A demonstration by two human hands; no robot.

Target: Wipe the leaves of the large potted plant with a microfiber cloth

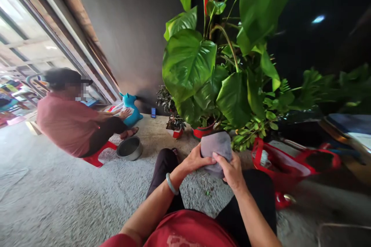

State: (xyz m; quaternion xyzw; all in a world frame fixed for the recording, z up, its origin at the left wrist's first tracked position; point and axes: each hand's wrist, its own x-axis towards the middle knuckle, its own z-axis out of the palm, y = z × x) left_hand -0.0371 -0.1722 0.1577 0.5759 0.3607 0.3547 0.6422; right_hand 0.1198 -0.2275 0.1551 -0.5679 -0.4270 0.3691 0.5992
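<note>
Red shirt fabric (185, 229) sits nearest, cut off by the lower edge; beyond it, the person's left hand (198, 158) and right hand (234, 171) are curled around a grey cloth-like item (216, 144) above the gap between the knees, thumbs close together on its near face; fingers behind it are hidden (its exact make is unclear); a red bag (285, 177) crowds the right; rough floor (72, 200) spreads open leftward.
</note>
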